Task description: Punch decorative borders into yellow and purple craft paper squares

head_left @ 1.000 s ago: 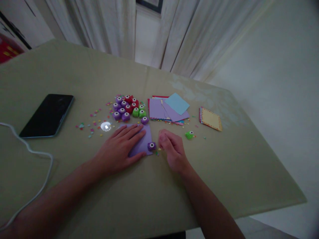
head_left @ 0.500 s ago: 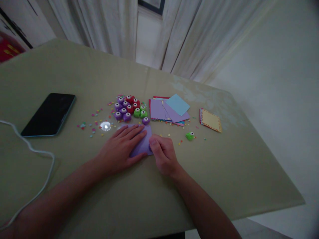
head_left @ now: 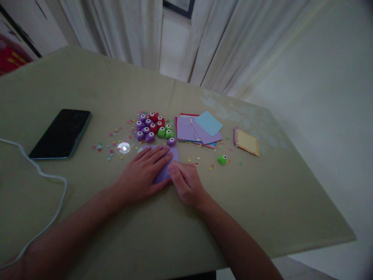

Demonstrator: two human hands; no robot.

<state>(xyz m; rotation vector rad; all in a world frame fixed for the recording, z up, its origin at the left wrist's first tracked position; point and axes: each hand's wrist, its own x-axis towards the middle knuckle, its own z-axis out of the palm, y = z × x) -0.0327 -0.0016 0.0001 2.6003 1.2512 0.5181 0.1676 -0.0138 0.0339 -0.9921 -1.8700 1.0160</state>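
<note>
My left hand [head_left: 145, 171] lies flat with its fingers stretched over a purple sheet of paper [head_left: 174, 153], pressing it to the table. At the sheet's right edge, my right hand [head_left: 188, 182] is closed with the thumb on top, overlapping the paper. Whatever sits inside its curled fingers is hidden. Just beyond the sheet stands a small purple figure with one eye [head_left: 171, 142]. Behind it is a cluster of similar purple, red [head_left: 153, 128] and green [head_left: 169, 133] figures. A single green one [head_left: 222, 160] lies apart to the right.
Beyond my right hand is a loose pile of coloured paper [head_left: 186, 128] topped by a light blue sheet [head_left: 209, 123]. Farther right lie cream cards with patterned edges [head_left: 246, 142]. Tiny confetti and a shiny clear disc [head_left: 124, 147] are at left, past them a dark tablet [head_left: 61, 134] and white cable [head_left: 49, 176].
My right hand has shifted slightly left, farther over the edge of the purple paper. My left hand stays flat on the sheet. The whole view has moved a little.
</note>
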